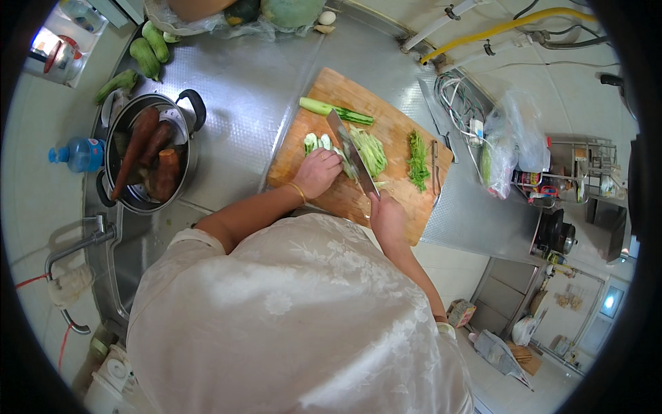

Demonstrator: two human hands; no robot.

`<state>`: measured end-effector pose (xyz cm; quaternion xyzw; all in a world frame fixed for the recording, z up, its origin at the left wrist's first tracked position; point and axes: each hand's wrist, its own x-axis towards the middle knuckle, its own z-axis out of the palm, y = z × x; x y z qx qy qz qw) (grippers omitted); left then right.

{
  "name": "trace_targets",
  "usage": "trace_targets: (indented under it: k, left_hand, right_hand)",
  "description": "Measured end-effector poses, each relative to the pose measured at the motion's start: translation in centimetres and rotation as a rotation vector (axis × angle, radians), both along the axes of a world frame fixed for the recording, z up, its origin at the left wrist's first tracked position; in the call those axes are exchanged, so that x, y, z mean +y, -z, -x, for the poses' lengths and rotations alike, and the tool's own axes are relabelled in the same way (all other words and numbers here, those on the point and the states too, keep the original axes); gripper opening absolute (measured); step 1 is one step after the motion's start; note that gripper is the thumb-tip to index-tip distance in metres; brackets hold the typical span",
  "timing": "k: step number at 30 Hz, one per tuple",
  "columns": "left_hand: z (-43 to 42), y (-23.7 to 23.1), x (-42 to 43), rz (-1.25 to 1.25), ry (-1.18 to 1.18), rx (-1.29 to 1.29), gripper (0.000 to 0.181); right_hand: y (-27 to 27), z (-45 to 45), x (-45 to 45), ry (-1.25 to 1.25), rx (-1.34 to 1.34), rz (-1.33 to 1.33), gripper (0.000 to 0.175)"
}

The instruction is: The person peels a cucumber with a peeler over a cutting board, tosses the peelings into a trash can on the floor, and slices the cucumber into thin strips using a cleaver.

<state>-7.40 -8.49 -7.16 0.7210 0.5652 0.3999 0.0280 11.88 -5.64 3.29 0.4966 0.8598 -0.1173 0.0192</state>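
Note:
My right hand (389,216) grips the handle of a kitchen cleaver (356,156), its blade slanting away to the upper left. Against the blade's left side, my left hand (320,172) holds down sliced cucumber (324,142) with curled fingers. A heap of pale green shreds (370,151) lies just right of the blade. Beyond it rests a partly peeled length of cucumber (336,111). Chopped leafy greens (418,161) and a metal peeler (435,166) sit toward the right side of the wooden cutting board (401,209).
Left stands a steamer pot (192,150) holding reddish-brown roots (138,145), near a sink (150,248) and faucet (98,235). Green gourds (146,57) lie at the back left. A long knife (432,106), coiled cables (457,98) and plastic bags (509,139) are right of the board.

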Motion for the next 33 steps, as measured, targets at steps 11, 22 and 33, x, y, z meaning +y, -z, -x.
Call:
trace_targets:
  k: [11,22,33]
  left_hand:
    - [0.0,0.3,-0.1,-0.022,-0.007,0.001,0.013]
    - [0.2,-0.2,-0.3,0.037,0.004,-0.061,0.018]
    - [6.1,-1.3,-1.3,0.088,0.096,-0.048,0.029]
  right_hand:
    - [-0.6,0.7,-0.1,0.041,0.021,0.099,0.028]
    - [0.0,1.2,0.6,-0.016,0.075,0.089,0.027]
    - [1.0,0.6,1.1,-0.01,0.141,0.069,0.027]
